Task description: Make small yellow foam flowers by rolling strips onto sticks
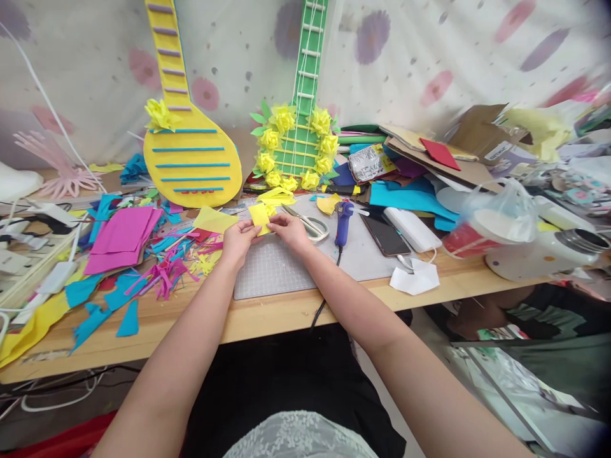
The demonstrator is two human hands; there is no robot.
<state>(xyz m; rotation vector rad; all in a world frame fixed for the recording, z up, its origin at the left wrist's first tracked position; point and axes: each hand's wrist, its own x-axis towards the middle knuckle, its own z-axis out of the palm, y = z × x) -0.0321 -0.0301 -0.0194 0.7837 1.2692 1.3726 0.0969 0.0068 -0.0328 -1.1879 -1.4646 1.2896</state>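
A small yellow paper piece (259,217) is held between my two hands over the grey cutting mat (272,277). My left hand (240,240) pinches its left side, fingers closed. On its right edge, my right hand (289,231) has its fingers closed too. Scissors (316,229) lie on the mat just right of my right hand, partly hidden by it. Beyond them rests a purple glue gun (343,224) with its black cord running off the table edge. More yellow strips (277,196) lie behind my hands.
Against the back stand a yellow paper instrument (191,172) and a green one (305,149) ringed with yellow flowers. Magenta sheets (123,240) and coloured scraps cover the left. To the right are a phone (386,233), a white power bank (412,230) and a bagged cup (477,232).
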